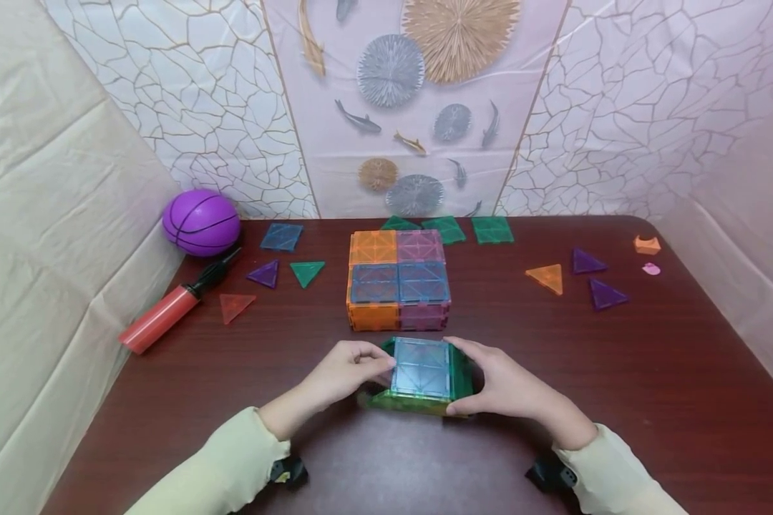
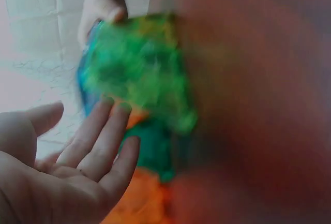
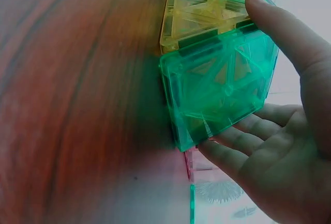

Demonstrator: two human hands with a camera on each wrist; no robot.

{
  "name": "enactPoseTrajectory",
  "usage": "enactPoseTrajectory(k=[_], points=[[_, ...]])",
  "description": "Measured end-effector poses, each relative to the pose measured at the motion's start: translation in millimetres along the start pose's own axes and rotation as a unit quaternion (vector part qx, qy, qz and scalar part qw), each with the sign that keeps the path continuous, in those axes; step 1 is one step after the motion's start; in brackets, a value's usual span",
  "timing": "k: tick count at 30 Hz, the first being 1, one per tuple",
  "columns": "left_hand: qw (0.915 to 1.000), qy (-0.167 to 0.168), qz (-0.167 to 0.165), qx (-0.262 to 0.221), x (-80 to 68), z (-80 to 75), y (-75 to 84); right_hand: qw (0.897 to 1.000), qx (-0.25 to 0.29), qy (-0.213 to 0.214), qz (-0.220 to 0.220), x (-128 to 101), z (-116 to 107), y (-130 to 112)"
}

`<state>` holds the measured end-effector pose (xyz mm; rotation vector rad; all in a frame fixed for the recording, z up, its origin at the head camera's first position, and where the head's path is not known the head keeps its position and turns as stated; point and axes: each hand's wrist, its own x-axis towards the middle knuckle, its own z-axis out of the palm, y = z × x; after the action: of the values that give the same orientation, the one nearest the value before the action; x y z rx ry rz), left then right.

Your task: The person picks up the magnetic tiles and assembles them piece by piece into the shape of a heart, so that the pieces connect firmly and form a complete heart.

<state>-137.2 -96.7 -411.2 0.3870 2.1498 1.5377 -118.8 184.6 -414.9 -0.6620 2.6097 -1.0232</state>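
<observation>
A small structure of magnetic tiles, with a blue square tile point(image 1: 421, 367) on top and sloping green tiles point(image 3: 220, 81) round its sides, sits on the table in front of me. My right hand point(image 1: 505, 379) grips its right side, thumb at the near edge and fingers at the far edge. On the other side, my left hand point(image 1: 344, 375) is by the blue tile's left edge. In the left wrist view its fingers are loosely extended with the thumb apart; whether they touch the tiles I cannot tell. Just beyond stands a magnetic tile box point(image 1: 398, 282) in orange, purple and blue.
Loose triangle tiles lie left, such as a red one point(image 1: 236, 307), and right, such as an orange one point(image 1: 546, 278). Green tiles point(image 1: 492, 229) lie at the back. A purple ball point(image 1: 201, 222) and red hand pump point(image 1: 167, 315) are left. Small orange point(image 1: 647, 245) and pink point(image 1: 651, 269) pieces lie far right.
</observation>
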Motion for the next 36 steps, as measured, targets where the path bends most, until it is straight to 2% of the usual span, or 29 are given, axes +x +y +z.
enactPoseTrajectory(k=[3, 5, 7, 9, 12, 14, 18, 22, 24, 27, 31, 36], points=[[0.9985, -0.005, 0.045, 0.031, -4.4, -20.0, 11.1, 1.000, 0.005, 0.000, 0.007, -1.7, -0.8, 0.8], [0.9962, 0.004, 0.073, 0.048, -6.0, -35.5, 17.7, 1.000, 0.008, 0.000, 0.010, -3.1, -0.7, 1.3], [0.9933, 0.030, 0.094, 0.061, -4.2, -52.4, 22.5, 1.000, 0.011, 0.002, 0.010, -4.6, -0.7, 1.4], [0.9881, 0.077, 0.102, 0.086, 1.8, -70.2, 24.9, 1.000, 0.011, 0.002, 0.006, -5.7, -0.3, 2.1], [0.9733, 0.156, 0.103, 0.133, 19.5, -97.8, 23.0, 1.000, 0.019, 0.004, 0.011, -6.5, -0.8, 2.7], [0.9631, 0.197, 0.095, 0.157, 35.0, -114.8, 18.9, 1.000, 0.021, 0.004, 0.014, -6.6, -1.4, 3.3], [0.9467, 0.241, 0.081, 0.197, 68.1, -144.3, 3.9, 1.000, 0.015, 0.003, 0.014, -6.9, -3.6, 4.9], [0.9310, 0.258, 0.059, 0.251, 95.3, -168.4, -15.2, 1.000, 0.005, 0.002, 0.003, -6.7, -4.8, 5.8], [0.9271, 0.260, 0.039, 0.267, 105.0, -178.4, -25.1, 1.000, 0.003, -0.001, -0.001, -6.2, -5.0, 5.9], [0.9281, 0.256, -0.001, 0.270, 114.6, -189.8, -38.3, 1.000, 0.007, -0.004, -0.002, -5.4, -5.1, 6.3], [0.9312, 0.245, -0.048, 0.266, 119.5, -199.0, -50.2, 1.000, 0.011, -0.006, -0.001, -4.9, -4.8, 6.7], [0.9277, 0.218, -0.077, 0.293, 122.0, -202.9, -56.4, 1.000, 0.012, -0.009, -0.003, -4.7, -2.6, 6.5]])
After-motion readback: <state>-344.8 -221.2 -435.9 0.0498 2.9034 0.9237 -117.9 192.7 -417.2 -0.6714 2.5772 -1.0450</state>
